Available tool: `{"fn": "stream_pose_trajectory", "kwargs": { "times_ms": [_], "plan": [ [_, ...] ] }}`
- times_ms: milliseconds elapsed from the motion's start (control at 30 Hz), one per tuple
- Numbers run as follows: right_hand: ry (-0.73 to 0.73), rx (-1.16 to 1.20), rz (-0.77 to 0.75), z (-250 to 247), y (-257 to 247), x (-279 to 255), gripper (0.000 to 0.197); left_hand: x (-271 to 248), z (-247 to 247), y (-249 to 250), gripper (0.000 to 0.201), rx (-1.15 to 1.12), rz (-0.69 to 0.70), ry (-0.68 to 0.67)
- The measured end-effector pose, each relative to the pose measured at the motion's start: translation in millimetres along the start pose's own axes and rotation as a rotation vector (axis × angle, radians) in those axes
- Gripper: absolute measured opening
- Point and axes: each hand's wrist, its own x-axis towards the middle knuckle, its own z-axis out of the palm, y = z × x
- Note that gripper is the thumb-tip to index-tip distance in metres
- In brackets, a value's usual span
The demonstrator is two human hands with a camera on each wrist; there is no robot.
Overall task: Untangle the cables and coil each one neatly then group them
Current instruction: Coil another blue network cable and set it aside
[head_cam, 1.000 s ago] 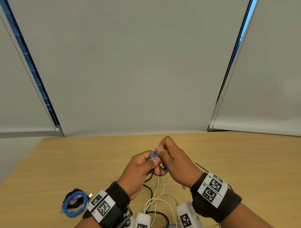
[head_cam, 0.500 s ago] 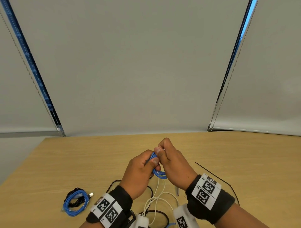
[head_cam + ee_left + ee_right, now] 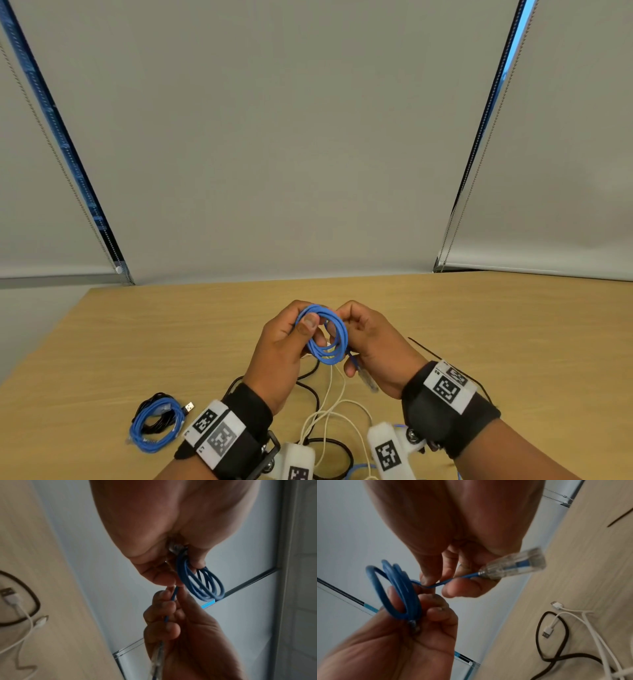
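Note:
Above the table, my left hand pinches a small blue cable coil between thumb and fingers; the coil hangs off the fingertips in the left wrist view. Beside it my right hand grips the coil's loose blue end, and the clear plug sticks out past the palm. A white USB cable and a black cable lie loose and crossed on the table under my hands. Their plugs show in the right wrist view.
A finished bundle of blue and black cable with a USB plug lies at the near left of the wooden table. A thin black wire lies right of my right hand. Window blinds stand behind the far edge.
My hands have drawn slightly apart and the blue coil, hidden between the fingers before, has turned to face me as an open ring. The right hand has slid along to the plug end.

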Motion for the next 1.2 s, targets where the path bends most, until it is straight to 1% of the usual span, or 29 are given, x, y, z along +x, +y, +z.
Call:
{"fn": "stream_pose_trajectory", "kwargs": {
  "times_ms": [67,100,133,200,233,267,300,333,367,400,433,567,700,767,800,867,933,967,1000,1033,1100,1167,1200],
  "plan": [
    [-0.008,-0.059,0.021,2,3,-1,0.006,3,-1,1,0.020,0.025,-0.006,0.068],
    [0.023,-0.119,0.015,2,5,-1,0.004,4,-1,0,0.021,0.046,-0.008,0.116],
    [0.088,-0.204,-0.015,2,6,-1,0.004,6,-3,-1,0.022,0.078,-0.011,0.164],
    [0.240,-0.379,-0.128,2,5,-2,0.008,10,-8,-6,0.027,0.160,-0.028,0.240],
    [0.271,-0.439,-0.201,3,4,-2,0.010,10,-9,-8,0.029,0.191,-0.043,0.267],
    [0.254,-0.493,-0.256,5,2,-3,0.011,10,-10,-10,0.029,0.207,-0.061,0.286],
    [0.202,-0.557,-0.276,8,0,-3,0.012,9,-9,-12,0.029,0.207,-0.076,0.301],
    [0.136,-0.633,-0.264,13,0,-4,0.015,8,-7,-13,0.028,0.195,-0.089,0.314],
    [0.081,-0.712,-0.236,16,1,-4,0.023,7,-5,-13,0.029,0.169,-0.103,0.327],
    [0.055,-0.762,-0.211,18,3,-3,0.032,6,-2,-13,0.029,0.132,-0.117,0.343],
    [0.060,-0.774,-0.196,20,5,-2,0.036,4,1,-13,0.028,0.090,-0.128,0.365],
    [0.135,-0.699,-0.194,24,6,-1,0.037,-1,8,-12,0.024,-0.068,-0.142,0.435],
    [0.128,-0.758,-0.213,28,5,-4,0.040,-2,13,-9,0.021,-0.221,-0.174,0.471],
    [0.128,-0.708,-0.216,32,7,-7,0.040,-1,16,-7,0.021,-0.256,-0.179,0.467],
    [0.131,-0.647,-0.209,33,8,-7,0.040,-1,17,-7,0.021,-0.254,-0.179,0.461],
    [0.137,-0.465,-0.134,33,8,-6,0.032,-2,19,-6,0.023,-0.240,-0.172,0.439],
    [0.150,-0.237,-0.042,32,5,-5,0.016,-3,22,-7,0.023,-0.228,-0.168,0.396],
    [0.155,-0.159,-0.010,32,4,-6,0.008,-4,23,-8,0.024,-0.219,-0.166,0.370],
    [0.154,-0.119,0.007,32,4,-6,0.007,-4,24,-8,0.024,-0.205,-0.164,0.346],
    [0.156,-0.095,0.015,33,4,-7,0.010,-4,25,-9,0.025,-0.185,-0.161,0.327],
    [0.196,-0.104,-0.007,34,6,-8,0.010,-4,25,-9,0.025,-0.142,-0.143,0.308],
    [0.256,-0.212,-0.053,34,7,-7,0.005,-2,24,-8,0.023,-0.120,-0.110,0.329],
    [0.271,-0.278,-0.071,34,8,-6,0.008,-1,22,-8,0.021,-0.121,-0.098,0.353]
  ]
}}
